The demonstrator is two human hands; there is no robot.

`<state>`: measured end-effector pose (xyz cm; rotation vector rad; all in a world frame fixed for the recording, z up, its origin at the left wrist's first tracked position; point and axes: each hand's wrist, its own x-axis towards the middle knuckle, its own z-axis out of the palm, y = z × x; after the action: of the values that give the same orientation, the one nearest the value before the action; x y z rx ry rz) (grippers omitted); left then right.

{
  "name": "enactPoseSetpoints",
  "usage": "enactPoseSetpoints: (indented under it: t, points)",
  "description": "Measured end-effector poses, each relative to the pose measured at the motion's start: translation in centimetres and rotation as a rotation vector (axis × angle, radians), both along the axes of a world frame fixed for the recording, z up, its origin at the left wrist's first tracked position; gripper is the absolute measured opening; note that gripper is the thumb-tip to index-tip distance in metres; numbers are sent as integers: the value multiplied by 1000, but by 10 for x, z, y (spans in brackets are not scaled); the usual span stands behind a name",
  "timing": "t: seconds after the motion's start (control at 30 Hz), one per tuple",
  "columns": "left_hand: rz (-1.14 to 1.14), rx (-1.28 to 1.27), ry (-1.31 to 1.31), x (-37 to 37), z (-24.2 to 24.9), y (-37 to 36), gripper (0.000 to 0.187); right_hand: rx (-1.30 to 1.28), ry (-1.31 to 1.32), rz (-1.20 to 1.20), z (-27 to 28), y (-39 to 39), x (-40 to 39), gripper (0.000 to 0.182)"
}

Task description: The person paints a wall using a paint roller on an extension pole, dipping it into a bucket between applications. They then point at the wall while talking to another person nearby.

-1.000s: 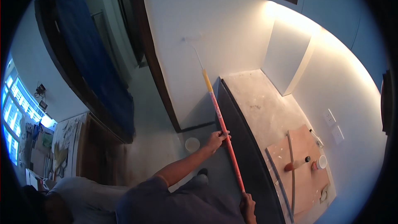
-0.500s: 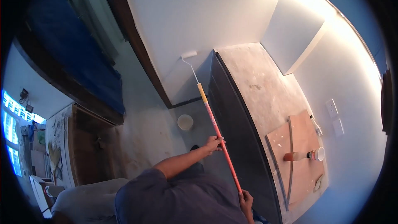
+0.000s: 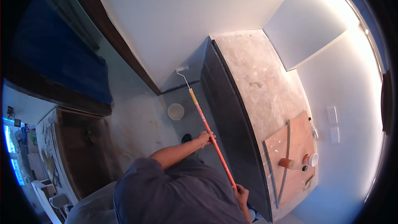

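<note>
A long red pole (image 3: 219, 153) with a yellow upper end runs diagonally across the middle. At its far end sits a paint roller (image 3: 183, 69) on a bent wire frame, its white sleeve against the lower part of the white wall (image 3: 166, 29). My left hand (image 3: 206, 139) grips the pole about midway, fingers around it. Lower down, my right hand (image 3: 240, 195) is closed round the pole near its bottom end. A round pale bucket (image 3: 175, 111) stands on the floor left of the pole.
A dark-fronted counter (image 3: 236, 112) runs along the right of the pole. On its top lie a reddish board (image 3: 302, 141), an orange-brown bottle (image 3: 286, 163) and a white-rimmed tub (image 3: 314, 159). A brown open cabinet (image 3: 78, 145) stands left, below a blue sheet (image 3: 62, 58).
The roller has moved down the wall, closer to its bottom edge. Both hands keep their hold on the pole, and the camera view has shifted slightly.
</note>
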<state>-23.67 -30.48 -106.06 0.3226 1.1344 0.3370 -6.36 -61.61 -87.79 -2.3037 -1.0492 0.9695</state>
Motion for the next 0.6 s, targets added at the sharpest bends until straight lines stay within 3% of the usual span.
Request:
enactPoseSetpoints:
  t: [0.2,0.5,0.6]
  points:
    - [105,-27,16,0,-28,40,20,69,-50,182,23,112,-20,27]
    - [273,-113,-119,5,-5,76,16,-76,-200,453,55,251,-46,34]
    - [367,-126,-213,4,29,71,19,-188,-135,585,116,274,-53,40]
